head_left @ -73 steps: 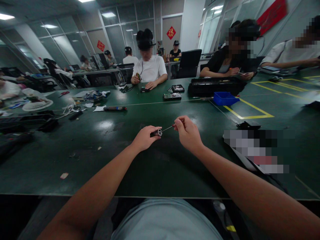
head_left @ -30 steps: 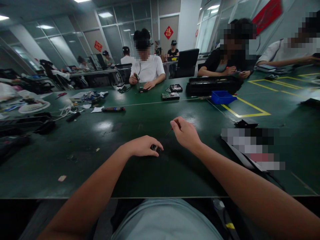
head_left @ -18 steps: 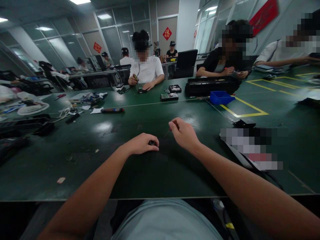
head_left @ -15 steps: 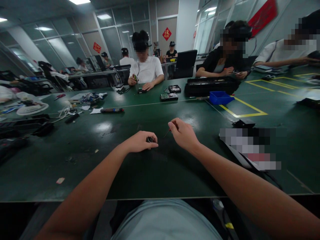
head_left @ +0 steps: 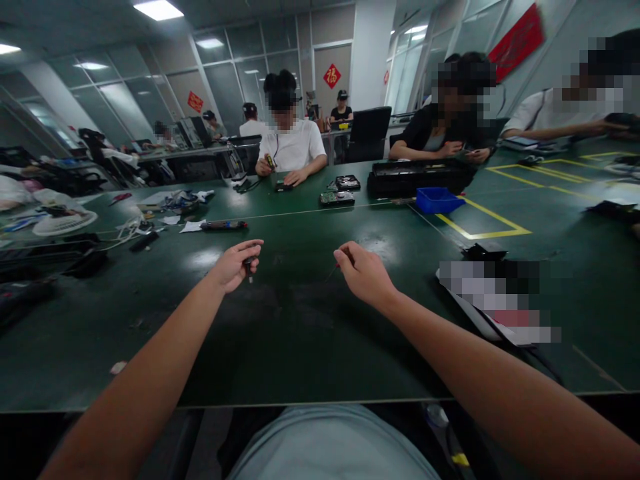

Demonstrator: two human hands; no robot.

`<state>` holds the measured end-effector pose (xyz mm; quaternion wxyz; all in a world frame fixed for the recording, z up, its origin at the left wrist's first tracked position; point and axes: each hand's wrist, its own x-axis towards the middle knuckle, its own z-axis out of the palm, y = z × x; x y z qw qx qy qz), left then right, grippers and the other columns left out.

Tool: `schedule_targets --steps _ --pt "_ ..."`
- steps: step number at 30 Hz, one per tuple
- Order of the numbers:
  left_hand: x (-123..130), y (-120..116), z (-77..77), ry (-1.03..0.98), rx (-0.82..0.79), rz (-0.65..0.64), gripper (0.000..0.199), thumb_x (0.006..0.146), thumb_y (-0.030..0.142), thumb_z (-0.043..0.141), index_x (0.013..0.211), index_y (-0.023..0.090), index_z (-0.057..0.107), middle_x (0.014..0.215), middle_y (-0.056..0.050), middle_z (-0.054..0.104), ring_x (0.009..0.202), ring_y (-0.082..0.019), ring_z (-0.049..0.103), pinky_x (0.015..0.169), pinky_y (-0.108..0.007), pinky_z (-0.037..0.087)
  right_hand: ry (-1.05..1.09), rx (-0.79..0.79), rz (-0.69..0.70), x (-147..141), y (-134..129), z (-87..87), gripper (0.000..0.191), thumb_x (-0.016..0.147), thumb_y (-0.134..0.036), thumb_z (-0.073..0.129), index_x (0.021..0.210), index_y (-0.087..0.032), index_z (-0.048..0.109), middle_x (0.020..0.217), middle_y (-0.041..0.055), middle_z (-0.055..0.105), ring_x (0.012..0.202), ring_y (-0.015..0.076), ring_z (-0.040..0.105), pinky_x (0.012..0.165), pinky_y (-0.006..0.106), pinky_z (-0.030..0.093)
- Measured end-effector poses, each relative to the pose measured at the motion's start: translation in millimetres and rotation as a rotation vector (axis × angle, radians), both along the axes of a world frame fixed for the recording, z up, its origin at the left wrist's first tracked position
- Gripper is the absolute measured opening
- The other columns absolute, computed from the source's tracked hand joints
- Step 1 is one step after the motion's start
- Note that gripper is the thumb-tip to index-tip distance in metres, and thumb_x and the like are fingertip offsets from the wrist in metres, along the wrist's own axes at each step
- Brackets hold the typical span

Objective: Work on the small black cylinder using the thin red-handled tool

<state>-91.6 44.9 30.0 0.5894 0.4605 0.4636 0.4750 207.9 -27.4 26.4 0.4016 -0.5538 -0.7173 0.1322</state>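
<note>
My left hand (head_left: pixel 235 267) is raised over the green table (head_left: pixel 280 353), its fingers curled round a small dark part (head_left: pixel 249 267) with a light tip at its lower end. Most of that part hides behind the fingers, so its kind does not show. To the right, my right hand (head_left: pixel 367 272) pinches a small screwdriver (head_left: pixel 332 271). Only its thin shaft, pointing down and left, and a bit of red handle are visible. A wide gap separates the two hands.
Ahead lie a hard drive (head_left: pixel 337 199), a long black casing (head_left: pixel 423 178) and a blue bin (head_left: pixel 438 200). A dark cylindrical tool (head_left: pixel 224 225) and a white fan-like round piece (head_left: pixel 65 221) are on the left. Papers (head_left: pixel 493 307) lie right. Co-workers sit opposite.
My left hand has moved left and slightly up, away from the screwdriver, carrying the small dark part and turning it. My right hand stays almost in place with the screwdriver.
</note>
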Motion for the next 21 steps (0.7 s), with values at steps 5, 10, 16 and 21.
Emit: schedule_targets --steps 5,10,16,21 --pt "-29 5 5.5 -0.053 -0.015 0.126 0.026 0.082 0.025 0.069 0.105 0.014 0.065 0.075 0.000 0.052 0.053 -0.008 0.047 0.045 -0.019 0.039 0.001 0.006 0.005 0 1 -1.4 0.027 0.099 -0.040 0.042 0.086 -0.022 0.058 0.072 0.0031 0.065 0.065 0.0193 0.060 0.060 0.032 0.038" --pt "-58 -1 16.2 -0.077 -0.026 0.299 0.012 0.096 0.023 0.051 0.097 0.016 0.061 0.071 0.001 0.052 0.056 -0.008 0.047 0.052 -0.020 0.039 0.000 -0.007 0.022 0 1 -1.9 0.027 0.099 -0.039 0.041 0.087 -0.022 0.058 0.074 0.0032 0.066 0.067 0.0196 0.061 0.062 0.032 0.039" --pt "-108 -11 23.7 -0.102 -0.020 0.535 0.023 0.099 0.024 0.043 0.084 0.015 0.058 0.066 0.000 0.055 0.059 -0.010 0.048 0.054 -0.021 0.041 0.002 -0.019 0.014 0 2 -2.9 0.027 0.099 -0.040 0.041 0.089 -0.022 0.058 0.077 0.0040 0.068 0.068 0.0201 0.062 0.061 0.032 0.039" --pt "-161 -18 27.7 -0.122 0.028 0.697 0.023 0.094 0.012 0.036 0.079 0.013 0.053 0.065 -0.001 0.053 0.060 -0.011 0.048 0.057 -0.021 0.042 -0.007 -0.024 0.004 0 3 -2.9 0.027 0.099 -0.039 0.042 0.089 -0.021 0.059 0.076 0.0042 0.067 0.069 0.0201 0.062 0.063 0.032 0.039"
